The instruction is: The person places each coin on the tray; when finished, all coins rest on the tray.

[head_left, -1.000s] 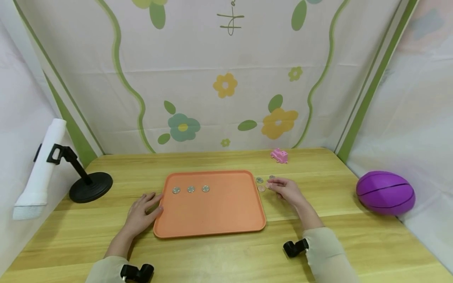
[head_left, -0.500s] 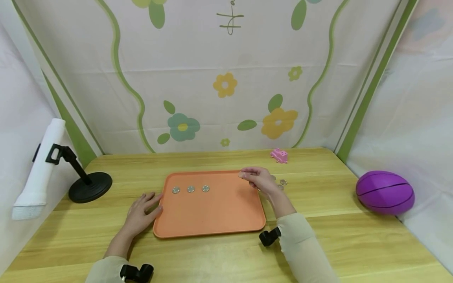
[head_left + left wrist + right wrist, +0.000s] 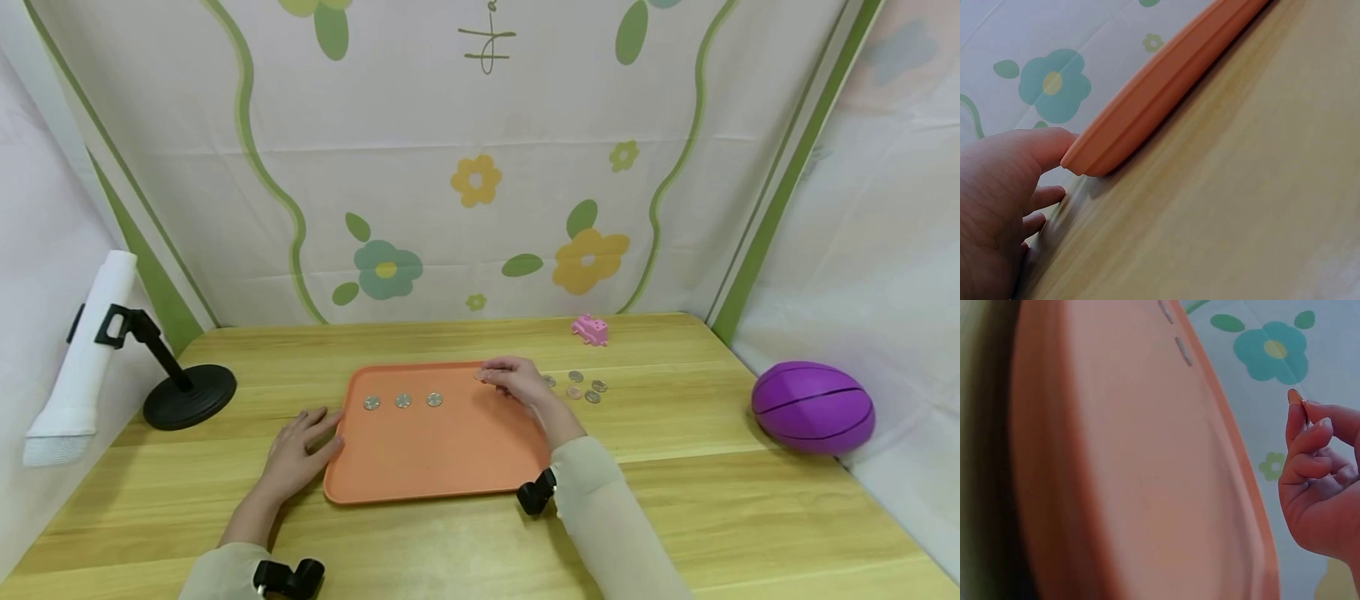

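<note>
An orange tray lies on the wooden table with three silver coins in a row at its far left. My right hand hovers over the tray's far edge and pinches a coin between thumb and forefinger; the right wrist view shows that coin at the fingertips above the tray. My left hand rests flat on the table, its thumb touching the tray's left rim. Several loose coins lie on the table right of the tray.
A small pink toy sits near the back wall. A purple ball lies at the right edge. A black stand with a white roll stands at the left. Flowered cloth walls close in the table.
My right hand picked a coin from the pile right of the tray and carried it left, over the tray's far edge. The left hand stayed in place.
</note>
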`<action>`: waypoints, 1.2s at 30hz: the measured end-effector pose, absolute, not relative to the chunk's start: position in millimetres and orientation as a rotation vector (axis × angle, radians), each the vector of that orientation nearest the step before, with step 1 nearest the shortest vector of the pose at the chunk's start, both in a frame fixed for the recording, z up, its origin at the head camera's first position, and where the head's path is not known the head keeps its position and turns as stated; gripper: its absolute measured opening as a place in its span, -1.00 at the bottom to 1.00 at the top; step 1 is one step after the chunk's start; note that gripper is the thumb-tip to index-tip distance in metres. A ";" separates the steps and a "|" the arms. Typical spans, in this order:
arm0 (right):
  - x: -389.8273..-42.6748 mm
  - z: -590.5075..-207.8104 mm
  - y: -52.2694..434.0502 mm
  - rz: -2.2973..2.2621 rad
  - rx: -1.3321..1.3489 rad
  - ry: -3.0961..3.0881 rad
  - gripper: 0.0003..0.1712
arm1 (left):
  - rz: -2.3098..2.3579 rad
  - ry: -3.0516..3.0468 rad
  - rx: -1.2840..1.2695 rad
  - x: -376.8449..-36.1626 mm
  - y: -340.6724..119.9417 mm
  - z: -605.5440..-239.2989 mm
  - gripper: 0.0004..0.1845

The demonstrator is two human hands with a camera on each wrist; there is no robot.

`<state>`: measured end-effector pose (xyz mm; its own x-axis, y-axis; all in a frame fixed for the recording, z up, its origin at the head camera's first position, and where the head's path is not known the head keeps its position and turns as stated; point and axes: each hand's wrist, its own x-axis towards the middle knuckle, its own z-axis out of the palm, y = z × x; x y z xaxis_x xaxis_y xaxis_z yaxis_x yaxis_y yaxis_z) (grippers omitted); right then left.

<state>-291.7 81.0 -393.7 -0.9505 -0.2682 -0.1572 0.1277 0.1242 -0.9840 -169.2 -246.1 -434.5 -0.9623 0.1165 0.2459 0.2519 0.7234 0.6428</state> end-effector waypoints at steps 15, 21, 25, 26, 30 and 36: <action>-295.4 -417.4 71.3 -1.763 -0.079 2.160 -0.70 | -1.055 -2.738 -0.297 -169.2 -246.1 -434.2 -0.50; -293.5 -419.8 68.8 -1.735 -0.114 2.191 -0.74 | -1.062 -2.743 -0.288 -168.8 -245.8 -434.3 -0.50; -291.5 -419.7 67.3 -1.727 -0.148 2.197 -0.76 | -1.061 -2.742 -0.288 -168.4 -245.7 -434.0 -0.50; -291.2 -419.9 67.1 -1.723 -0.156 2.202 -0.77 | -1.061 -2.741 -0.289 -168.3 -245.6 -433.9 -0.50; -290.3 -421.4 67.1 -1.698 -0.195 2.238 -0.78 | -1.064 -2.741 -0.292 -167.7 -245.3 -433.3 -0.50; -289.3 -421.2 66.7 -1.685 -0.207 2.267 -0.80 | -1.066 -2.733 -0.292 -167.6 -245.4 -433.3 -0.50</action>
